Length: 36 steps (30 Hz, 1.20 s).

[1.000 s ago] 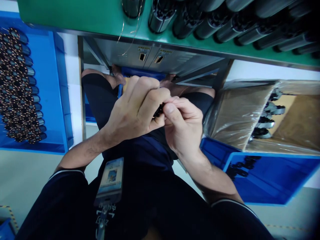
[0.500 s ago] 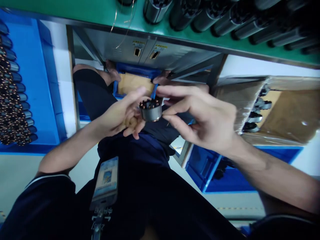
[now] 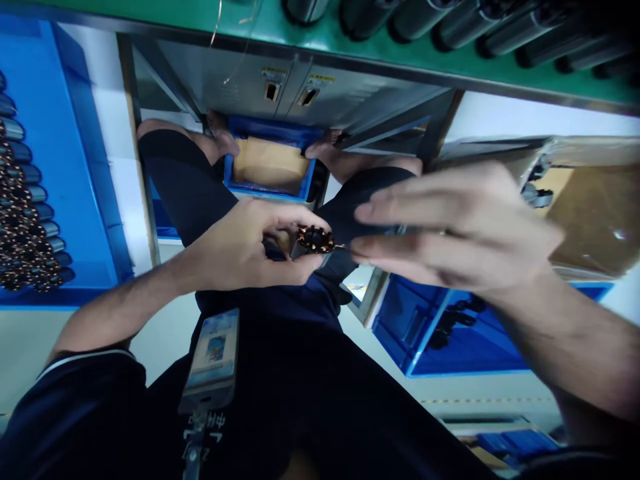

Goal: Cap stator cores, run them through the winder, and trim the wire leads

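Observation:
Near the middle of the head view, my left hand [image 3: 255,243] is closed around a small motor stator [image 3: 316,240], thumb and index finger on either side. Its toothed end, with copper windings, faces up; the hand hides much of its metal side. A short wire end [image 3: 341,247] sticks out from the stator toward the right. At that wire is my right hand [image 3: 465,230], smeared by motion. A lower fingertip is at or close to the wire, and the other fingers stretch above it. Whether it pinches the wire cannot be made out.
Several dark metal cylinders [image 3: 420,20] stand on the green bench [image 3: 165,17] ahead. At left, a blue tray [image 3: 95,200] holds rows of wound stators. A small blue bin [image 3: 267,193] sits between the feet. At right are a plastic-lined box [image 3: 590,213] and a blue crate [image 3: 407,327].
My left hand has closed around the stator and turned its wound end up. My right hand has moved right, away from the stator's side. The whole view has shifted slightly.

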Tool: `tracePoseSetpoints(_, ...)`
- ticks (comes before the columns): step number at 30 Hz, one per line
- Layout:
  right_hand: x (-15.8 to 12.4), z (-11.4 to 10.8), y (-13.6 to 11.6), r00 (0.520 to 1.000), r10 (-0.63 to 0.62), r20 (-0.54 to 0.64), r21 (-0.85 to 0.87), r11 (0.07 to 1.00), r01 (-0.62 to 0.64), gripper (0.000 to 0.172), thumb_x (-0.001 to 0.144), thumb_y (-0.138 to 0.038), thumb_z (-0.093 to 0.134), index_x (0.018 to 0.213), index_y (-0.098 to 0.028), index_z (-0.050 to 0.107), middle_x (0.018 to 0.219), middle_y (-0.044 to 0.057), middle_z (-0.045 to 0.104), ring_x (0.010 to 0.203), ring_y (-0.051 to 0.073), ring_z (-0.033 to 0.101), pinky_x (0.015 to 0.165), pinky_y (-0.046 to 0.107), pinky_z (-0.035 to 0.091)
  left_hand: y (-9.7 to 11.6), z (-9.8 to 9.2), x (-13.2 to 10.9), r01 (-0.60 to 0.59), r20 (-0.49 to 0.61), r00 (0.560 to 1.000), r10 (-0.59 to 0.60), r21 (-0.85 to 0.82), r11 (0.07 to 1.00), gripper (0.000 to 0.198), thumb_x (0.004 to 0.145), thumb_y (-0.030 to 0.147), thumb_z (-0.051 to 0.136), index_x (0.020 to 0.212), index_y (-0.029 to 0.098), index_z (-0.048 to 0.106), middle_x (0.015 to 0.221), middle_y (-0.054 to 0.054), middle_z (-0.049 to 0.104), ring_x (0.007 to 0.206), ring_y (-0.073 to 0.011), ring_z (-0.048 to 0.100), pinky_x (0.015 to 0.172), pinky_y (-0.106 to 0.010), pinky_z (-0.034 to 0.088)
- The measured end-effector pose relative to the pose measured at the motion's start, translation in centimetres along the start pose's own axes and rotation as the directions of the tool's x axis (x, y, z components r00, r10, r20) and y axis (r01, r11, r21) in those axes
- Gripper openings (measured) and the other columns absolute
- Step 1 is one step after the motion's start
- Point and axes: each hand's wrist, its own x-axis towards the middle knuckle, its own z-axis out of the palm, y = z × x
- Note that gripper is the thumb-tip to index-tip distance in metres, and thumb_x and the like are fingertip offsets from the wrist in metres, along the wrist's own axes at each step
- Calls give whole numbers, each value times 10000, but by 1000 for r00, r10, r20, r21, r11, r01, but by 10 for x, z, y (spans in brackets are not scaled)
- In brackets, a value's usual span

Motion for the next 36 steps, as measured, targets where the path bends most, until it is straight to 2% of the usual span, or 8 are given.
tracePoseSetpoints(3,0,-6,0,997,29,73,288,956,-49,350,1061,-666,919,1137,-332,992,1340,90,922,1104,266,899,872,397,775,-4,-3,-2,-175,-144,966,214,241,955,359,1060,265,863,1412,332,864,1390,-26,917,1203,-256,920,1059,-396,760)
tracePoseSetpoints(6,4,6,3,894,270,358,508,747,-429,339,1090,-577,916,1087,-243,973,1086,89,935,817,188,872,643,271,709,-13,-2,2,-364,-121,873,473,485,795,301,1138,277,783,1410,391,846,1584,-14,852,1279,-265,904,1114,-461,754)
tracePoseSetpoints(9,10,20,5,805,293,516,522,637,-567,395,980,-578,1019,956,-196,920,791,20,853,499,108,683,461,224,572,-16,1,11,-405,-3,883,469,496,768,206,1178,357,724,1320,408,864,1487,6,885,1300,-260,893,1104,-480,757)
tracePoseSetpoints(14,13,21,-14,960,163,229,258,940,-222,429,1021,-548,968,755,-248,815,611,-65,675,459,87,525,396,234,479,-6,6,12,-217,-90,958,272,395,893,229,1067,434,797,1224,283,868,1114,-44,897,1037,-274,894,966,-462,764)
tracePoseSetpoints(18,9,0,-31,991,41,125,-132,991,-24,481,1012,-482,999,640,-306,751,551,-54,521,522,118,435,479,284,456,1,2,2,8,-20,1000,-5,112,994,260,1070,395,835,1288,259,876,1018,-25,890,835,-197,853,746,-316,706)
tracePoseSetpoints(23,6,-17,-13,985,30,171,185,981,-62,383,1043,-617,965,920,-262,890,1000,54,871,827,140,786,685,259,631,-2,0,-1,-222,-91,957,277,389,894,257,1156,347,754,1387,399,853,1411,-33,877,1289,-288,884,1112,-481,757)
tracePoseSetpoints(30,5,8,2,733,218,645,478,633,-609,324,1036,-490,982,1028,-185,871,767,2,800,531,116,700,470,225,576,-4,4,12,-450,114,886,450,449,772,252,1150,346,781,1363,474,824,1369,36,878,1228,-238,881,1224,-501,741)
tracePoseSetpoints(36,3,14,-34,976,100,192,61,992,-114,506,1070,-373,896,635,-271,656,573,-41,543,529,119,396,477,339,250,7,6,0,-64,-25,997,69,161,985,212,1058,344,847,1260,280,866,1017,-3,872,867,-195,863,819,-327,753)
